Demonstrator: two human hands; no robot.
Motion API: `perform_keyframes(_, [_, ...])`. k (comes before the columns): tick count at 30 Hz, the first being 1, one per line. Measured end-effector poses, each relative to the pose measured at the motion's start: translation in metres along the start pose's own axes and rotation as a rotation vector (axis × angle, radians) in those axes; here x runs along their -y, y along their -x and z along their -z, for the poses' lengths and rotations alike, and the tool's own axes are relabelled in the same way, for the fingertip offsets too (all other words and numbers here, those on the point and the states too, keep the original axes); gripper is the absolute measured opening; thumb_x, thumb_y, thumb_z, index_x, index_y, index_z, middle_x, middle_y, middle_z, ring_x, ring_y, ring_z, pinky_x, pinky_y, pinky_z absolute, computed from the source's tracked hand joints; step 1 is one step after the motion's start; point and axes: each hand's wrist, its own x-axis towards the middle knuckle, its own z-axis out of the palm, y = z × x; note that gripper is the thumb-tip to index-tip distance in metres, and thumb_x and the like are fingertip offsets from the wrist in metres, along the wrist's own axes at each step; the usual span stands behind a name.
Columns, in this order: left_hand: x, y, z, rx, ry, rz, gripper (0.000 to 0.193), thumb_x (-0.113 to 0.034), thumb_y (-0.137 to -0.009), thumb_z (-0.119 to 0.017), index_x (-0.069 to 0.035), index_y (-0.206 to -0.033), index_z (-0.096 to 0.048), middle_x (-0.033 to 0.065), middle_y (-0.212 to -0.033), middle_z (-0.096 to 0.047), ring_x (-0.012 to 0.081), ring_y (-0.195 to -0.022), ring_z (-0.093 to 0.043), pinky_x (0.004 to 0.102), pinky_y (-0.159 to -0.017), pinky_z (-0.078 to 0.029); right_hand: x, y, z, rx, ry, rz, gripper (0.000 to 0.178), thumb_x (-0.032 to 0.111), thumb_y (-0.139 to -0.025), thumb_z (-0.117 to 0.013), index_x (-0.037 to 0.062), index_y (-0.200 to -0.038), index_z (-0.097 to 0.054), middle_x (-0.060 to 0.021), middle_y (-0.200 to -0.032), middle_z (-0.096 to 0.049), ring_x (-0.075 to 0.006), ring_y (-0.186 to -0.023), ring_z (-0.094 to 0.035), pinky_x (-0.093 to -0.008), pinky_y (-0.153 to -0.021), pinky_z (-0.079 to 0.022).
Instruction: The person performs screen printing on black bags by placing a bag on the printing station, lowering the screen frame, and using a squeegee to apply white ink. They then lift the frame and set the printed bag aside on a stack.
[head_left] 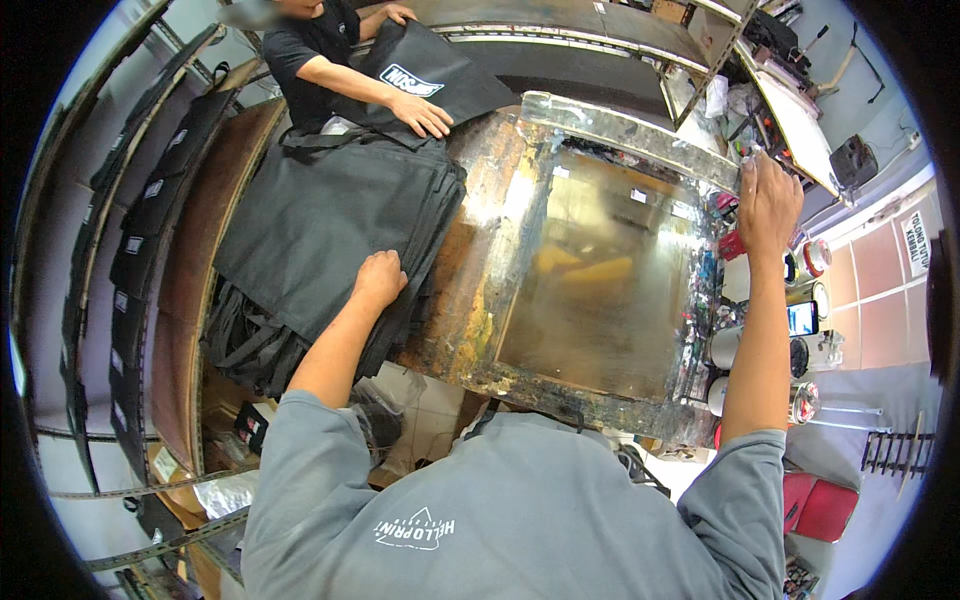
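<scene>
My left hand point(380, 280) is closed, fingers curled at the right edge of the top black fabric bag point(320, 205) on a thick stack. My right hand point(768, 205) grips the far right corner of a screen-printing frame point(640, 145), at the end of its pale, paint-stained far bar. The frame's translucent mesh point(600, 300) lies over the worktable, with small white patches near its far side. Across the stack, a co-worker's hands point(420, 112) hold a black bag with a white printed label point(412, 80).
At the left, tall racks point(180, 290) hold more black bags. Paint cans point(810, 262), jars and a lit phone point(802, 318) crowd the right side. Metal shelving point(580, 35) runs along the back. A red chair point(820, 508) stands at the lower right.
</scene>
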Motion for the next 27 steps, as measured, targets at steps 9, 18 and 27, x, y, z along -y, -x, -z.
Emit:
perform_keyframes(9, [-0.010,-0.016,-0.013,-0.121,-0.118,0.028,0.008,-0.007,-0.091,-0.063,-0.005,-0.099,-0.063,0.0159,-0.097,-0.071,0.0334,-0.094,-0.073,0.0419,-0.082,-0.060,0.004,-0.007,0.008,-0.026,-0.025,-0.011,0.045,0.044,-0.104,-0.050,0.0091,-0.123,-0.071,-0.0083,-0.116,-0.073,-0.0273,-0.111,-0.065,-0.0473,-0.109,-0.039])
perform_keyframes(18, [0.023,-0.007,0.066,-0.306,0.104,-0.018,0.023,-0.015,-0.089,-0.063,0.000,-0.103,-0.074,0.0250,-0.100,-0.073,0.0430,-0.094,-0.070,0.0530,-0.085,-0.056,0.007,-0.008,0.011,-0.023,-0.061,0.002,0.042,0.044,-0.103,-0.051,0.0093,-0.115,-0.073,-0.0085,-0.105,-0.073,-0.0285,-0.102,-0.066,-0.0466,-0.100,-0.042])
perform_keyframes(27, [-0.210,-0.030,0.117,0.171,0.287,-0.557,0.023,-0.015,-0.082,-0.063,0.002,-0.094,-0.072,0.0274,-0.100,-0.072,0.0449,-0.098,-0.069,0.0536,-0.092,-0.054,-0.020,-0.051,-0.014,-0.109,-0.002,0.077,0.042,0.046,-0.103,-0.047,0.0132,-0.102,-0.073,-0.0090,-0.092,-0.074,-0.0327,-0.089,-0.069,-0.0489,-0.084,-0.047])
